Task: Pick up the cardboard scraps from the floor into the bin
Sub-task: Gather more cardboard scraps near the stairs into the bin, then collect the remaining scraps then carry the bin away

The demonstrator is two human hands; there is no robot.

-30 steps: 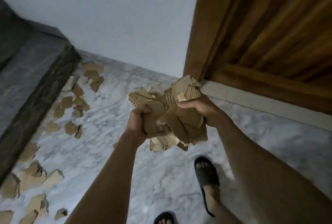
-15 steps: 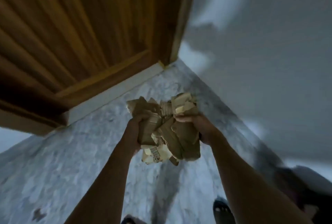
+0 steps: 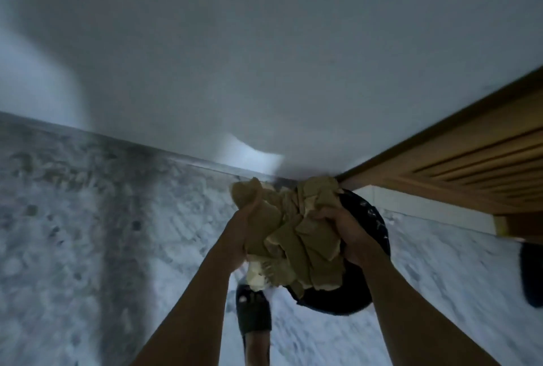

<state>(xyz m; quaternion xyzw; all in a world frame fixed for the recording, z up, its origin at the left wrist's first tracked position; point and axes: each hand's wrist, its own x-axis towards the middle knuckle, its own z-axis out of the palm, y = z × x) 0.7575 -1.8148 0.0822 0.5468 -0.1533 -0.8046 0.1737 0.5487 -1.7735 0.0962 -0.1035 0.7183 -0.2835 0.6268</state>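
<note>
At the far left there is only the grey-white marbled stone floor (image 3: 73, 233), which meets a plain pale wall (image 3: 264, 57), and no loose scrap is visible on this part of it. Moving toward the middle, the left hand (image 3: 239, 233) presses against the left side of a big bundle of torn brown cardboard scraps (image 3: 293, 233), its grip closed on the pieces. Below it, a foot in a dark sandal (image 3: 253, 310) stands on the floor. On the other side of the bundle, the right hand (image 3: 349, 233) closes its grip on the scraps as well, so the bundle is squeezed between both hands and held in the air. Just behind and under the bundle shows the round dark bin (image 3: 370, 224), partly hidden, close to the brown wooden door (image 3: 470, 166) at the right. The picture is blurred. The step in hand seems to be the carrying of this load to the bin. The next move, I think, asks to bring the bundle fully over the opening and then loosen both hands together, so that no piece falls beside the rim
</note>
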